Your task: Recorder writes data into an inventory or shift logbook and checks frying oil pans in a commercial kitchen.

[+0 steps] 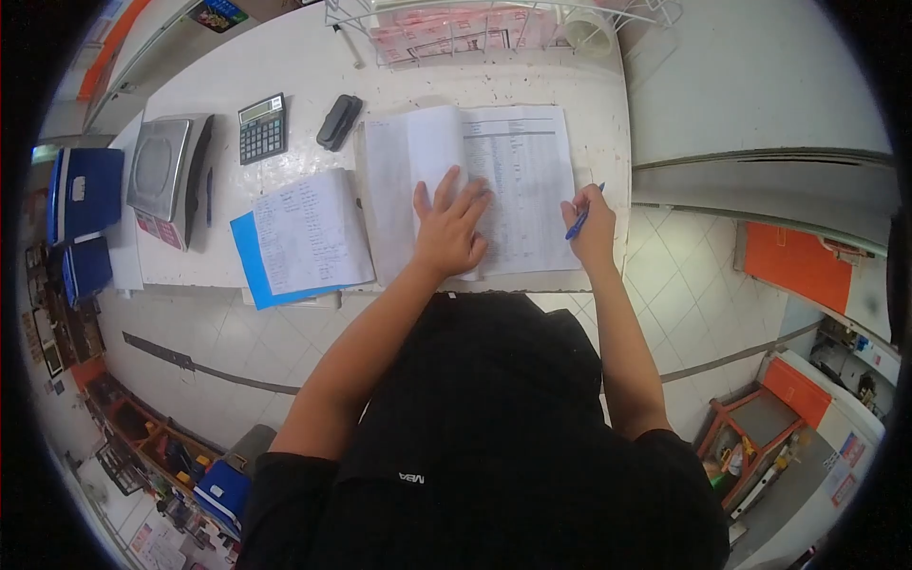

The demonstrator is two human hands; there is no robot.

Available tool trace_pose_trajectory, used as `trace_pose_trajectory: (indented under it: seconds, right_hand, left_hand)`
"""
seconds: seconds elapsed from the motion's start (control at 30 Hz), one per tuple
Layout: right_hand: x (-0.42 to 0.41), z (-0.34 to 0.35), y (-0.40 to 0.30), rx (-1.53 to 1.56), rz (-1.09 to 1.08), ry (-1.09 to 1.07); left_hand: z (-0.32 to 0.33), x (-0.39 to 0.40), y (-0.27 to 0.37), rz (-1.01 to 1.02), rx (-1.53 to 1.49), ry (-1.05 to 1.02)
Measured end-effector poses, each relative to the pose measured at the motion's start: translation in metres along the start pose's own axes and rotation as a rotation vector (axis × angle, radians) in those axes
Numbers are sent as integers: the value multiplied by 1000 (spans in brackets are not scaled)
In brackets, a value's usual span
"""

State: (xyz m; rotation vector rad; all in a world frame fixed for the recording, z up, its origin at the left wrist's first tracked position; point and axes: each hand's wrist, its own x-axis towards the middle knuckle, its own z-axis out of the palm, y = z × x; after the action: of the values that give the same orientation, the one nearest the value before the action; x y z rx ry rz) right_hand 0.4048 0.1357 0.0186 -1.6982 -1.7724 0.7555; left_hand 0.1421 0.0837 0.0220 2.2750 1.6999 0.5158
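Note:
An open book of printed sheets (531, 214) lies on the white table in front of me. My left hand (452, 231) rests on it with fingers spread, partly over a folded-back white page (434, 135). At the right edge of the sheets, my right hand (593, 224) holds a blue pen (578, 223) between thumb and fingers. Left of the book is a stack of handwritten pages (313, 235) with a blue cover (249, 263) showing beneath. The writing is too small to read.
A calculator (262, 130), a dark case (339, 122), another pen (209, 197) and a weighing scale (162, 171) stand to the left on the table (427, 85). A white wire basket (456, 51) with packets is at the far edge. Blue coolers (89, 192) are at far left.

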Motion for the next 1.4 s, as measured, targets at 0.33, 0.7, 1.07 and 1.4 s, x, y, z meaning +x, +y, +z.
trace_pose_trajectory:
  seconds: [0.33,0.7,1.07,1.4]
  right_hand:
    - [27,10,-39,136,-273,256]
    - [73,77,-9,656,-57,-97]
    - [71,69,-14,813,154,-104]
    - [71,69,-11,575,27,-20]
  left_hand:
    - [1,1,-2,-11,-25,6]
    - [-6,15,17,-101,36,-148]
    - [0,51,35,-136,95,-174]
    - [4,58,36,-36,192,-173]
